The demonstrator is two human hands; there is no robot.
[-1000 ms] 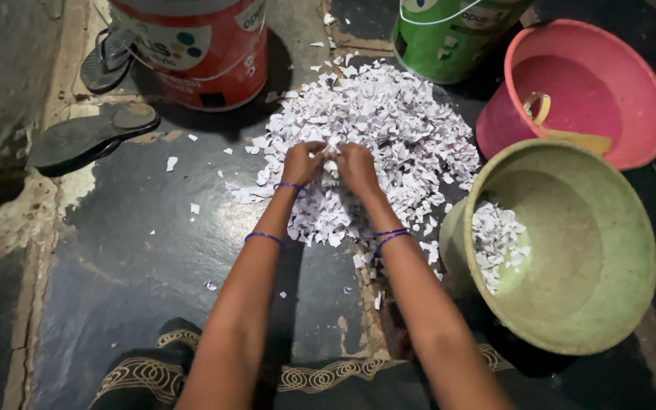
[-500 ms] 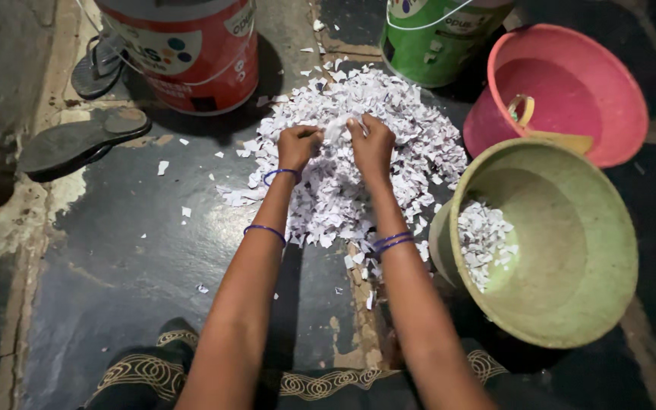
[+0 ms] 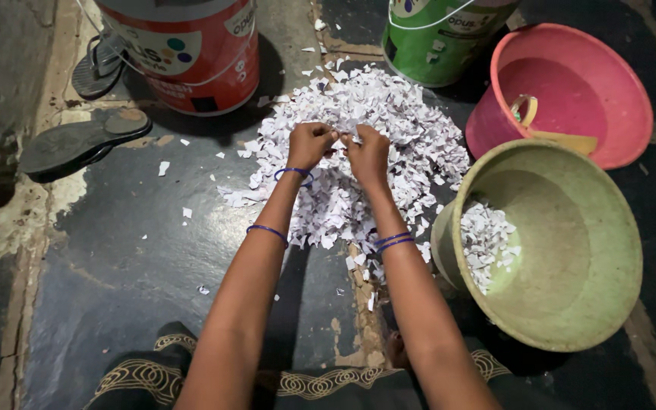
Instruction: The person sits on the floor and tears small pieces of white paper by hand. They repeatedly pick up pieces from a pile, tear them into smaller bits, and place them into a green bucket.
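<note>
Both hands, left (image 3: 310, 144) and right (image 3: 368, 156), are pinching a bit of paper (image 3: 341, 139) between them, right over the scrap pile (image 3: 358, 144) on the floor. Scraps look feather-light and flimsy, so I'd grip by the edges. Green basin (image 3: 563, 319) sits off to the right of the right hand, with some scraps inside.

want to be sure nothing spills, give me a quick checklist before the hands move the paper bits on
1. Left hand closed on scraps: ok.
2. Right hand closed on scraps: ok.
3. Paper pile within reach, under both hands: ok.
4. Green basin mouth tilted toward the pile, room left inside: ok.
5. Pink basin free for paper: not ok, a yellow scoop lies in it.
6. How much paper each hand holds: cannot tell.
</note>
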